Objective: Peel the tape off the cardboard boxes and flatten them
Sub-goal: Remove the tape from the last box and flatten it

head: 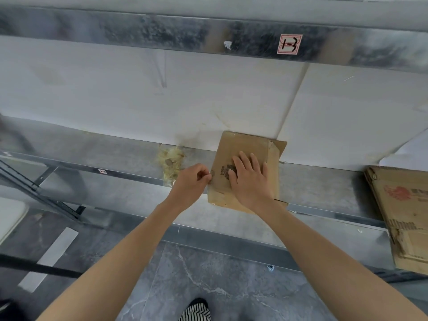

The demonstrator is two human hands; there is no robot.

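Pinching at the left edge of the small brown cardboard box (243, 147), my left hand (191, 184) grips what I take for a tape end (212, 175). My right hand (251, 181) presses flat on top, fingers straight. The box lies on the grey metal shelf (324, 184). I judge it light and bendy, so I'd peel low. Left of the box sits a yellowish tape-scrap heap (170, 162); a flattened printed carton (407, 216) lies well right, obstructing nothing.

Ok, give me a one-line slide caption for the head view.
The right hand presses a small cardboard box on a metal shelf while the left hand pinches tape at its left edge.
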